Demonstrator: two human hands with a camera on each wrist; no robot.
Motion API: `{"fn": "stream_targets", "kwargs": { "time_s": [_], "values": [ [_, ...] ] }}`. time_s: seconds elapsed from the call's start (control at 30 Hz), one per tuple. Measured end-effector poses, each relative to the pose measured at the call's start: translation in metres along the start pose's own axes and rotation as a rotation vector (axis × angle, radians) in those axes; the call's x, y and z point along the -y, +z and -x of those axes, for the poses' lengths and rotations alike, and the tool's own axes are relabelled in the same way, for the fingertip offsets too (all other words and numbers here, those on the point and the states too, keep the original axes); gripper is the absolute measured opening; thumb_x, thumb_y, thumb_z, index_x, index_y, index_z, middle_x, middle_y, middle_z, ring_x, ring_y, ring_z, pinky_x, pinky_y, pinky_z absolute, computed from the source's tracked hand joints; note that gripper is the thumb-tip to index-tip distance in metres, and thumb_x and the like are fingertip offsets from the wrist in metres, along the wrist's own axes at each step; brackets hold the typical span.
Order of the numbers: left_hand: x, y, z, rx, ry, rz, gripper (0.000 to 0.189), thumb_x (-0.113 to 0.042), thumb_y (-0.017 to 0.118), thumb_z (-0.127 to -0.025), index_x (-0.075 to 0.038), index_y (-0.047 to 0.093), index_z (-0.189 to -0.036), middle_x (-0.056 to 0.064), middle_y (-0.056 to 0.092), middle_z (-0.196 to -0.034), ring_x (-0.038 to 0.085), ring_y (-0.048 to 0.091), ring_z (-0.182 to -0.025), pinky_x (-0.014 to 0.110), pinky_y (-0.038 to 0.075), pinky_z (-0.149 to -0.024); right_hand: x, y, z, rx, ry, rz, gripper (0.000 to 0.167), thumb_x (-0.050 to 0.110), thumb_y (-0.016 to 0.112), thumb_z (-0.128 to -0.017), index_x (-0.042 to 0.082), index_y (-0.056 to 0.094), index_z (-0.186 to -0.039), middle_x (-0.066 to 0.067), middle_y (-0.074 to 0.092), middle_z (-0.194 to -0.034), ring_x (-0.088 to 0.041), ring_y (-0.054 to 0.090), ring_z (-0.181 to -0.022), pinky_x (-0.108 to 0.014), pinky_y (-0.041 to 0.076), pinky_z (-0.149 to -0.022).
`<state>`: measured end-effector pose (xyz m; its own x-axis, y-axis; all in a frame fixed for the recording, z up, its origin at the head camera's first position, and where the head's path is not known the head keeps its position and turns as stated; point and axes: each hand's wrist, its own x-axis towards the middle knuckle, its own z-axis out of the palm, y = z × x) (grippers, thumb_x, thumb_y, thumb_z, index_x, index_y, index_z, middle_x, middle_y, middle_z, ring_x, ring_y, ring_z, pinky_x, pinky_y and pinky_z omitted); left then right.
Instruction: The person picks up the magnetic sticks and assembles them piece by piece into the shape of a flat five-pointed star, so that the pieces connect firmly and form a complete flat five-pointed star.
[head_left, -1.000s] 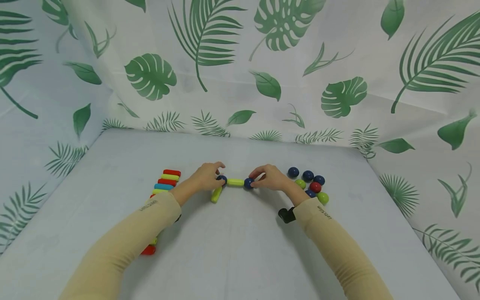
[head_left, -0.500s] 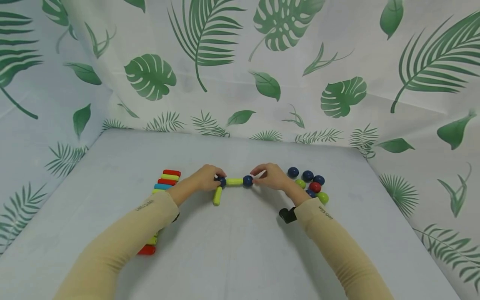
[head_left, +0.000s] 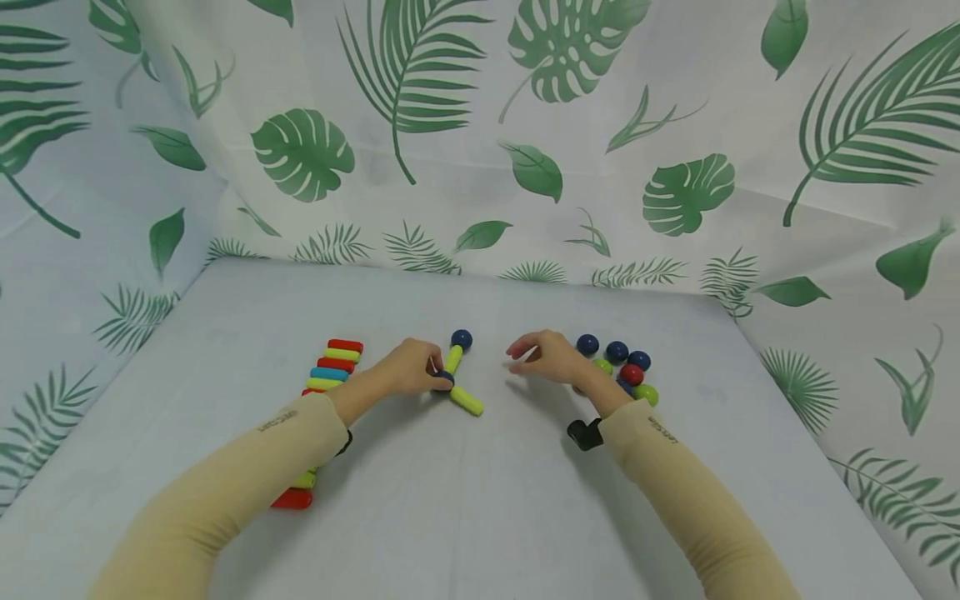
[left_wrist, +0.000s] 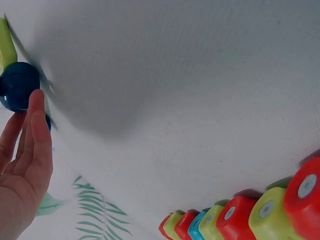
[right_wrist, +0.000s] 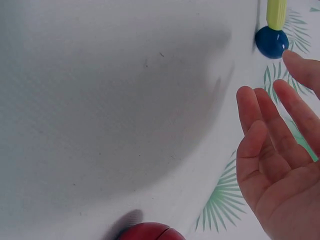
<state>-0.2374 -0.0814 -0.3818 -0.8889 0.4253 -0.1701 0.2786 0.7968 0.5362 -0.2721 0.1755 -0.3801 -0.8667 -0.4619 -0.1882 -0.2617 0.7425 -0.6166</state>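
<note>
My left hand (head_left: 411, 367) pinches a dark blue ball (head_left: 446, 381) at the middle of the table; the left wrist view shows fingertips against the same blue ball (left_wrist: 20, 87). Two yellow-green rods join that ball at an angle: one rod (head_left: 453, 359) runs away to a second blue ball (head_left: 462, 339), the other rod (head_left: 467, 400) points toward the near right with a bare end. To the right, my right hand (head_left: 551, 357) hovers with loosely bent fingers and holds nothing. In the right wrist view a blue ball (right_wrist: 272, 42) with a rod lies beyond its fingertips.
A row of red, yellow-green and blue rods (head_left: 328, 374) runs along the left, partly hidden by the left arm. Loose blue, green and red balls (head_left: 617, 352) cluster right of the right hand. A leaf-print cloth (head_left: 480, 167) rises behind the table.
The joined piece has turned counterclockwise in my left hand: the far ball swung back and left, the free rod toward the right. My right hand has let go of that ball and drawn slightly right.
</note>
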Motion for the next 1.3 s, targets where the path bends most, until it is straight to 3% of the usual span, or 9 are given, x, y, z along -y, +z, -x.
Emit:
{"fn": "stream_targets", "kwargs": {
  "time_s": [0.4, 0.7, 0.9, 1.03, 1.13, 1.2, 1.3],
  "values": [
    [-0.01, 0.007, 0.005, -0.029, -0.013, -0.003, 0.03, -0.034, 0.075, -0.075, -0.008, 0.06, -0.074, 0.001, 0.056, -0.067, 0.014, 0.05, -0.061, 0.021, 0.041, -0.054, 0.013, 0.008, 0.008, 0.126, -0.099, -0.017, 0.037, 0.023, 0.072, -0.079, 0.004, 0.063, -0.109, -0.007, 0.063, -0.102, -0.016, 0.06, -0.084, -0.029, 0.049, -0.075],
    [-0.016, 0.01, 0.011, -0.039, -0.008, -0.012, 0.031, -0.034, 0.075, -0.075, -0.006, 0.06, -0.073, 0.0, 0.055, -0.065, 0.013, 0.05, -0.06, 0.021, 0.04, -0.053, 0.025, 0.023, 0.011, 0.255, -0.175, -0.004, 0.032, 0.017, 0.075, -0.075, 0.004, 0.065, -0.102, -0.002, 0.063, -0.086, -0.015, 0.059, -0.076, -0.024, 0.049, -0.072],
    [-0.012, 0.0, 0.014, -0.004, -0.018, -0.073, 0.032, -0.038, 0.068, -0.08, -0.006, 0.063, -0.083, 0.001, 0.058, -0.072, 0.015, 0.052, -0.066, 0.024, 0.044, -0.059, 0.028, 0.03, 0.012, 0.255, -0.183, 0.026, 0.027, 0.012, 0.074, -0.075, 0.006, 0.066, -0.1, 0.001, 0.061, -0.08, -0.013, 0.057, -0.072, -0.022, 0.048, -0.068],
    [0.0, -0.025, 0.016, 0.006, -0.055, -0.271, 0.029, -0.032, 0.06, -0.088, -0.005, 0.064, -0.098, 0.007, 0.063, -0.092, 0.022, 0.057, -0.084, 0.034, 0.048, -0.072, 0.029, 0.031, 0.013, 0.25, -0.178, 0.027, 0.023, 0.01, 0.073, -0.077, 0.007, 0.067, -0.099, 0.001, 0.061, -0.079, -0.013, 0.056, -0.073, -0.022, 0.048, -0.068],
    [0.02, -0.045, 0.017, 0.014, -0.114, -0.423, 0.024, -0.02, 0.056, -0.091, -0.003, 0.062, -0.107, 0.013, 0.061, -0.105, 0.028, 0.057, -0.097, 0.042, 0.048, -0.078, 0.029, 0.032, 0.013, 0.251, -0.178, 0.026, 0.022, 0.01, 0.072, -0.077, 0.008, 0.067, -0.098, 0.002, 0.06, -0.079, -0.013, 0.055, -0.072, -0.022, 0.048, -0.068],
    [0.035, -0.056, 0.018, 0.035, -0.172, -0.454, 0.024, -0.014, 0.054, -0.09, -0.001, 0.06, -0.11, 0.015, 0.059, -0.11, 0.03, 0.056, -0.1, 0.044, 0.048, -0.08, 0.029, 0.032, 0.013, 0.25, -0.179, 0.024, 0.022, 0.011, 0.073, -0.077, 0.008, 0.067, -0.098, 0.001, 0.06, -0.079, -0.013, 0.055, -0.071, -0.022, 0.048, -0.067],
    [0.056, -0.065, 0.018, 0.049, -0.248, -0.417, 0.028, -0.009, 0.051, -0.09, 0.0, 0.057, -0.116, 0.018, 0.055, -0.117, 0.031, 0.053, -0.103, 0.046, 0.045, -0.084, 0.03, 0.033, 0.013, 0.25, -0.19, 0.021, 0.023, 0.011, 0.073, -0.077, 0.007, 0.066, -0.098, 0.001, 0.059, -0.078, -0.013, 0.054, -0.07, -0.022, 0.048, -0.066]
  ]
}}
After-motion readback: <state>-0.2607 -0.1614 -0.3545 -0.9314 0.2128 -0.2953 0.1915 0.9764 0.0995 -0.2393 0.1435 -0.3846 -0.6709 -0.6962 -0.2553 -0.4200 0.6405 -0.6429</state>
